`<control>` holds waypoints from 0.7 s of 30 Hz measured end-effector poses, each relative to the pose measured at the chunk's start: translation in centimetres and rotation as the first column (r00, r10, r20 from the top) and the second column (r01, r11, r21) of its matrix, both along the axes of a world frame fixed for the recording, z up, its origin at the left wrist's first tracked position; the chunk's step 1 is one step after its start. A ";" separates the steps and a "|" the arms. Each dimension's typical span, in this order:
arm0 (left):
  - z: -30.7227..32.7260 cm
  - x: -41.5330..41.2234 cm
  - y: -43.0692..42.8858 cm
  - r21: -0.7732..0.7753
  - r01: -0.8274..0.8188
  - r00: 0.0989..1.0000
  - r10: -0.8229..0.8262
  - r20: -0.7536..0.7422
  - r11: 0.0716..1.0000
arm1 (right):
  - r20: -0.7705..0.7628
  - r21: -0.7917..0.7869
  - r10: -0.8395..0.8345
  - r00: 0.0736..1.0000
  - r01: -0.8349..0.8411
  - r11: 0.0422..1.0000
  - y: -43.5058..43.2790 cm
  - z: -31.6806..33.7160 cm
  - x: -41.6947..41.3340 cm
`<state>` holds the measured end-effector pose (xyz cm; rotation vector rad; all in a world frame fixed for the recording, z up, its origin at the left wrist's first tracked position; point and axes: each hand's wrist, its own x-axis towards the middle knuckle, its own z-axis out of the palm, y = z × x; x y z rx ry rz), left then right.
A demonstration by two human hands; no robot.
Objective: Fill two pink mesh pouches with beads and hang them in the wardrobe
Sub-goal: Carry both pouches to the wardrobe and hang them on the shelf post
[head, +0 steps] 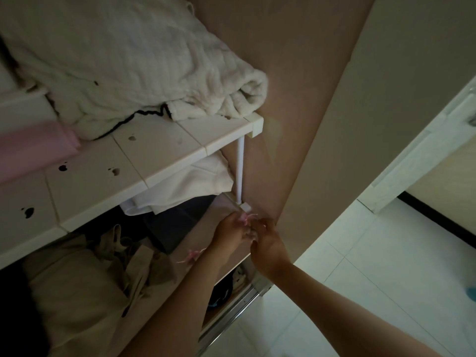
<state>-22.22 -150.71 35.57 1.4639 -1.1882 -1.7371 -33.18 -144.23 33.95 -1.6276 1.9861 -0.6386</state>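
Observation:
Both my hands reach deep into the dim wardrobe, just below the foot of a thin white rod (240,171) that runs down from the white shelf (154,155). My left hand (229,229) and my right hand (268,240) meet there, their fingers pinching the pink strings of a pouch (246,219). The pouch's body is hidden between my fingers. A second bit of pink string or pouch (193,254) shows left of my left forearm, over the clothes.
A white blanket (144,60) and a pink folded cloth (33,148) lie on the shelf. White, dark and beige clothes (85,279) are piled below it. The wardrobe's side panel (296,124) stands right of my hands; its metal door track (231,313) and the white tiled floor (373,253) lie lower right.

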 end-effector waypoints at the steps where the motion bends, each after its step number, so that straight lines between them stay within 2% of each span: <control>1: -0.1 -0.1 0.0 -0.016 0.008 1.000 -0.008 -0.006 1.000 | -0.003 -0.009 0.003 1.000 -0.003 1.000 0.1 0.0 0.0; 5: -0.1 -0.7 0.0 -0.035 0.035 0.999 -0.037 -0.035 0.999 | -0.016 0.014 0.005 1.000 -0.004 1.000 0.1 0.2 -0.2; 11: 1.2 -0.6 0.4 -0.017 0.088 0.996 -0.088 0.006 0.996 | -0.001 0.089 0.074 0.997 -0.074 0.993 -0.7 1.0 -0.3; 14: 2.0 0.3 0.7 -0.080 0.139 0.987 -0.131 0.095 0.987 | -0.032 0.135 0.083 0.996 -0.078 0.988 -0.9 1.6 -0.3; 17: 2.5 1.9 1.3 -0.167 0.134 0.984 -0.111 0.141 0.977 | -0.047 0.108 0.042 0.998 -0.036 0.993 -0.9 2.6 0.0; 21: 3.2 5.0 1.5 -0.300 0.098 0.914 0.034 0.405 0.949 | -0.073 0.084 0.113 0.991 -0.106 0.991 -1.5 3.7 1.2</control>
